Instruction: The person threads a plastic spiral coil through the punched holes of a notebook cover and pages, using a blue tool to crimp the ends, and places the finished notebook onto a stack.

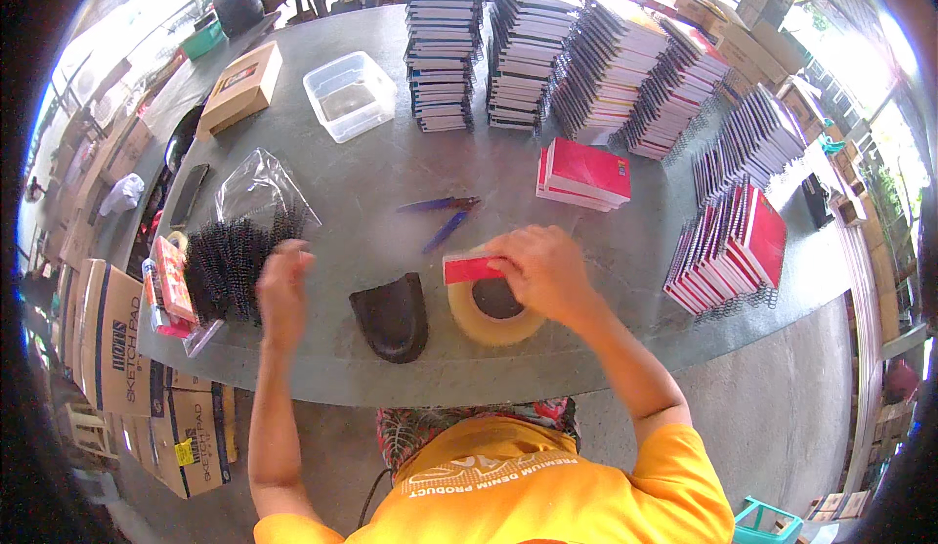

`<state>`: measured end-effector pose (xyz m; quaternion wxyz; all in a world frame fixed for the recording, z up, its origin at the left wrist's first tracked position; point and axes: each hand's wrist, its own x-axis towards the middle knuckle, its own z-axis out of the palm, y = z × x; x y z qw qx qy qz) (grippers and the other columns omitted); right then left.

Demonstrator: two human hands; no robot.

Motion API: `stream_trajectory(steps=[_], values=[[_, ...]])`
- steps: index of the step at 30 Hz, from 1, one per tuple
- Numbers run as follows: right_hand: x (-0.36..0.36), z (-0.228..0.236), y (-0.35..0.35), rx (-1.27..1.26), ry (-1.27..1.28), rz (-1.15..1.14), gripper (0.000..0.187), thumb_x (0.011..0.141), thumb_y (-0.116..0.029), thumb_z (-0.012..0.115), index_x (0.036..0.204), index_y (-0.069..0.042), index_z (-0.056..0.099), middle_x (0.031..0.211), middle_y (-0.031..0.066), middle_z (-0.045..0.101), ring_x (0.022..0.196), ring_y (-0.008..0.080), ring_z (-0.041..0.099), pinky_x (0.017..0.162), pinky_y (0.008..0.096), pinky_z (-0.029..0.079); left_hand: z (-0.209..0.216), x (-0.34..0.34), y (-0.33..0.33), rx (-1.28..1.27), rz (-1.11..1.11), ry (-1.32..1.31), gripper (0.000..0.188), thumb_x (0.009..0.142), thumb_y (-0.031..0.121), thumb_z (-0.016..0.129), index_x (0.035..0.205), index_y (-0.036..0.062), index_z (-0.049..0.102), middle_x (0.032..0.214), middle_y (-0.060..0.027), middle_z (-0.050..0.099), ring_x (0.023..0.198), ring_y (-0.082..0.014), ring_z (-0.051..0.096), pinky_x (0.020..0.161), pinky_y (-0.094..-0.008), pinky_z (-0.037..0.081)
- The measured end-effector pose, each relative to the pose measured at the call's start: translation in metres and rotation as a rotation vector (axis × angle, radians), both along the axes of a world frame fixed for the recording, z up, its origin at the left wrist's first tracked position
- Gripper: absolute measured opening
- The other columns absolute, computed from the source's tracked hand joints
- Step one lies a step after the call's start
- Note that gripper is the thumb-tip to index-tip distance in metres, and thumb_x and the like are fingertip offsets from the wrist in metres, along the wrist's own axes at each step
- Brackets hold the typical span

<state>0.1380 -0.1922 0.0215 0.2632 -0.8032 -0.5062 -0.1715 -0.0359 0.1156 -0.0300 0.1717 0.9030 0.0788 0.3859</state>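
My right hand (543, 268) pinches a small red notebook (467, 269), held above a large roll of clear tape (493, 327) on the grey table (362, 187). My left hand (284, 278) is closed at the right side of a pile of black spiral binding coils (225, 272); whether a coil is between its fingers cannot be made out. Between my hands lies a dark, curved, pouch-like piece (393, 319). Blue-handled pliers (445, 219) rest open farther back. A short stack of red notebooks (584, 174) lies beyond my right hand.
Tall stacks of spiral notebooks (445, 55) line the far side. Red spiral notebooks (728, 251) stand at the right edge. A clear plastic tub (350, 96) and a cardboard box (241, 89) sit back left. Cartons (122, 334) are piled beside the table's left end.
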Motion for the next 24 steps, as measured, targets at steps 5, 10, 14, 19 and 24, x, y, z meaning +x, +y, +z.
stream_trajectory(steps=[5, 10, 14, 19, 24], values=[[-0.005, 0.005, -0.001, -0.006, -0.015, 0.010, 0.016, 0.079, -0.020, 0.061, 0.094, -0.015, 0.062, 0.078, 0.0045, 0.064, 0.071, 0.0216, 0.059, 0.062, 0.0346, 0.042, -0.015, 0.003, -0.023, -0.081, 0.013, 0.236, 0.027, 0.078, 0.001, 0.062, 0.104, 0.0040, 0.058, 0.087, -0.0093, 0.060, 0.079, -0.0194, 0.057, 0.072, -0.0284, 0.046], [-0.005, 0.004, 0.007, 0.104, 0.166, 0.039, 0.015, 0.080, -0.017, 0.059, 0.094, -0.012, 0.062, 0.077, 0.0087, 0.063, 0.071, 0.0296, 0.061, 0.062, 0.0404, 0.047, 0.058, 0.011, -0.024, -0.852, 0.012, -0.119, 0.026, 0.081, 0.005, 0.066, 0.106, 0.0014, 0.058, 0.091, -0.0031, 0.060, 0.083, -0.0115, 0.057, 0.076, -0.0249, 0.047], [-0.006, 0.006, 0.017, 0.054, 0.244, -0.002, 0.016, 0.081, -0.014, 0.060, 0.096, -0.009, 0.065, 0.083, 0.0114, 0.065, 0.073, 0.0321, 0.062, 0.062, 0.0381, 0.049, 0.097, 0.036, -0.049, -1.241, -0.425, -0.153, 0.045, 0.086, 0.012, 0.057, 0.129, 0.0048, 0.045, 0.088, -0.0031, 0.060, 0.072, -0.0126, 0.057, 0.065, -0.0272, 0.049], [-0.014, 0.010, 0.031, 0.036, 0.259, 0.012, 0.016, 0.080, -0.015, 0.057, 0.094, -0.012, 0.064, 0.083, 0.0113, 0.065, 0.074, 0.0313, 0.062, 0.061, 0.0408, 0.049, 0.052, 0.047, -0.113, -0.975, -0.407, 0.748, 0.050, 0.086, 0.004, 0.053, 0.134, 0.0126, 0.041, 0.080, -0.0050, 0.062, 0.063, -0.0122, 0.058, 0.058, -0.0258, 0.048], [-0.007, 0.006, 0.029, 0.039, 0.284, 0.017, 0.019, 0.084, -0.014, 0.057, 0.100, -0.013, 0.067, 0.087, 0.0104, 0.067, 0.076, 0.0258, 0.065, 0.065, 0.0323, 0.050, 0.044, 0.048, -0.113, -0.660, -0.356, 0.204, 0.031, 0.084, 0.003, 0.056, 0.115, 0.0027, 0.054, 0.082, -0.0060, 0.065, 0.065, -0.0102, 0.058, 0.058, -0.0248, 0.046]])
